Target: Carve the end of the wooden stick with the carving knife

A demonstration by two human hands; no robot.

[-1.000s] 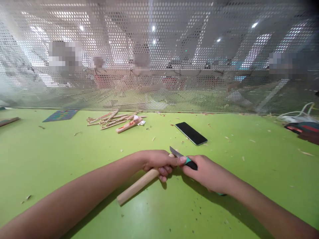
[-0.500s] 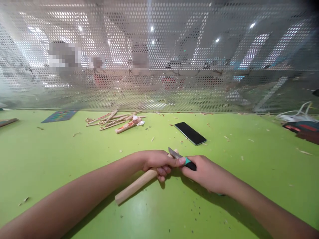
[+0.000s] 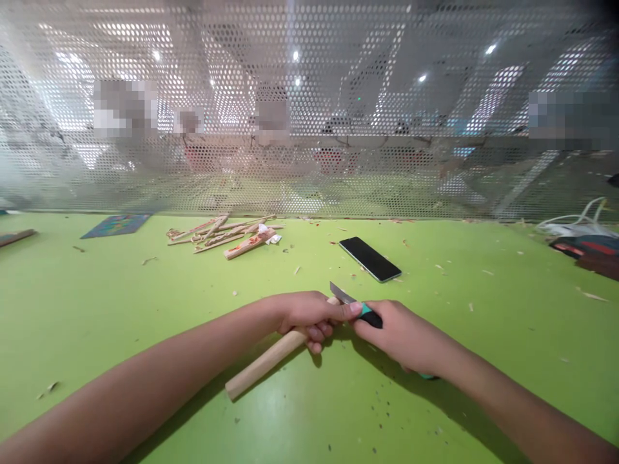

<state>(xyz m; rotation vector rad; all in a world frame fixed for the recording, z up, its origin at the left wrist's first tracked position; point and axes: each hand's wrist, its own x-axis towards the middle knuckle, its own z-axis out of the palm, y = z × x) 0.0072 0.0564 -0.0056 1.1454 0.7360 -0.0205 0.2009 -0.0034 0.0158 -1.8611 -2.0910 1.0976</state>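
Note:
My left hand (image 3: 314, 316) is wrapped round a pale round wooden stick (image 3: 265, 365), which slants from lower left to upper right. The stick's far tip shows just past my fingers, close to the blade. In my right hand (image 3: 399, 332) is a carving knife (image 3: 371, 316) with a black and teal handle. Its blade (image 3: 341, 293) points up and left, over the stick's far end. My left thumb presses against the knife near the base of the blade. Whether the edge touches the wood I cannot tell.
A black phone (image 3: 371, 259) lies beyond my hands. Behind to the left are several carved sticks (image 3: 217, 233), a stained wood piece (image 3: 247, 245) and a patterned sheet (image 3: 116, 225). Wood shavings dot the green table (image 3: 159, 303). A perforated screen (image 3: 309, 174) borders its back.
The blade has shifted slightly right and up along the stick's far end. The stick's near end has moved a little right and down. Both hands keep their grip.

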